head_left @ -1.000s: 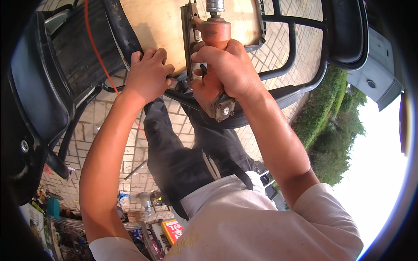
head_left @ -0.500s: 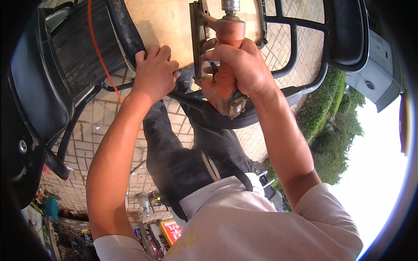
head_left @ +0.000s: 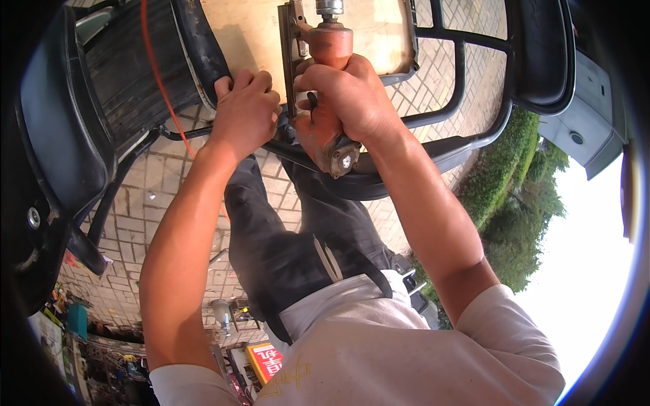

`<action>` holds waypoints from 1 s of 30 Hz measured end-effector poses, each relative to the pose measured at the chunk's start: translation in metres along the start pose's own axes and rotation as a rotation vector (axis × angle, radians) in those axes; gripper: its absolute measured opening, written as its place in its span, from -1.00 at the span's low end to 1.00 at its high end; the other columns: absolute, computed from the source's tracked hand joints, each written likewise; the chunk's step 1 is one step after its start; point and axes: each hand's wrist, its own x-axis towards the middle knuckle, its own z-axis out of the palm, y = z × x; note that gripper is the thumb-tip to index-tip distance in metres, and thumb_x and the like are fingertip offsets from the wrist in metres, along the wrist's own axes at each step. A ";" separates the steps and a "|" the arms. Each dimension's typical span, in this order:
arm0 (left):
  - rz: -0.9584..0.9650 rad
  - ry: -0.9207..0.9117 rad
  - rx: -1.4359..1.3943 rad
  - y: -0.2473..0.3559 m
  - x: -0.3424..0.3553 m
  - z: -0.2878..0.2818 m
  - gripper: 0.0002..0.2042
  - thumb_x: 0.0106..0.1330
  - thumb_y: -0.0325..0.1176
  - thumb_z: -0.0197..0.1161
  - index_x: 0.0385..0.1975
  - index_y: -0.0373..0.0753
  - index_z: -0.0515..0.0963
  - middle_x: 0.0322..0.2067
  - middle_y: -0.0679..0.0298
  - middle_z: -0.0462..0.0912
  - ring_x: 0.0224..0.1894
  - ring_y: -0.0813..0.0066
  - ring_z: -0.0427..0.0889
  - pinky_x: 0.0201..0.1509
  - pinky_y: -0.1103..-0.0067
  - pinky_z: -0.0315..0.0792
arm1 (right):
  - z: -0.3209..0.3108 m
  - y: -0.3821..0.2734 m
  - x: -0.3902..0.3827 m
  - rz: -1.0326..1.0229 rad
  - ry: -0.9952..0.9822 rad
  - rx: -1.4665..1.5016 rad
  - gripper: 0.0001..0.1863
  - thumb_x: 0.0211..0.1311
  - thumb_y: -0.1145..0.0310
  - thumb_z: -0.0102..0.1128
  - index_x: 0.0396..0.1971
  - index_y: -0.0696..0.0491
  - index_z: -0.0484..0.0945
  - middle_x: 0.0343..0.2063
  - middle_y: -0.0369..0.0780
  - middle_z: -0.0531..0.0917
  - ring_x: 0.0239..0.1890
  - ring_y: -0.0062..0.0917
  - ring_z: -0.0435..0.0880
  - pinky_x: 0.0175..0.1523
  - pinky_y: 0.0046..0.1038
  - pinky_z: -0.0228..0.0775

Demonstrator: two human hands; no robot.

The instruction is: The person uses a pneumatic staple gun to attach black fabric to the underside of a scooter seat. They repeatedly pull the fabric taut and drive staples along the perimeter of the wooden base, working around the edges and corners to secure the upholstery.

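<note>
My right hand grips an orange pneumatic staple gun, its nose pressed against the pale wooden underside of an overturned chair seat. My left hand clutches the black upholstery edge of that seat, just left of the tool. An orange air hose runs down across the black seat cover to the left of my left hand. My dark trousers show beneath both arms.
The chair's black metal frame and armrest curve around to the right. Another black seat lies at the left. Brick paving lies below, with a green hedge at right and cluttered small items near the lower edge.
Both hands and the staple gun have shifted slightly up and to the right along the seat's edge; the grip on the tool and on the upholstery stays the same.
</note>
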 end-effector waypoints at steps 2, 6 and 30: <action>-0.005 0.008 -0.015 -0.001 0.000 0.001 -0.92 0.02 -0.39 0.39 -0.47 -0.17 0.70 -0.17 0.39 0.55 0.05 0.34 0.42 0.08 0.23 0.18 | 0.002 -0.002 0.001 0.006 0.010 -0.068 -0.78 0.08 0.35 0.24 -0.43 0.23 0.60 -0.57 -0.17 0.62 -0.55 -0.53 0.59 -0.46 -0.42 0.44; -0.005 0.020 -0.023 0.000 0.000 0.001 -0.92 0.01 -0.39 0.39 -0.48 -0.17 0.69 -0.19 0.39 0.54 0.05 0.34 0.42 0.08 0.24 0.18 | 0.005 0.002 0.007 0.009 0.020 -0.118 -0.74 0.09 0.35 0.25 -0.40 0.28 0.64 -0.59 -0.13 0.64 -0.56 -0.50 0.64 -0.44 -0.44 0.48; 0.008 0.017 -0.071 -0.004 0.000 0.001 -0.92 0.11 -0.38 0.40 -0.49 -0.18 0.63 -0.17 0.38 0.50 0.03 0.28 0.41 0.06 0.28 0.17 | -0.043 -0.027 -0.023 0.085 0.048 -0.182 -0.68 0.12 0.34 0.25 -0.20 0.27 0.62 -0.40 -0.20 0.65 -0.39 -0.54 0.66 -0.25 -0.48 0.54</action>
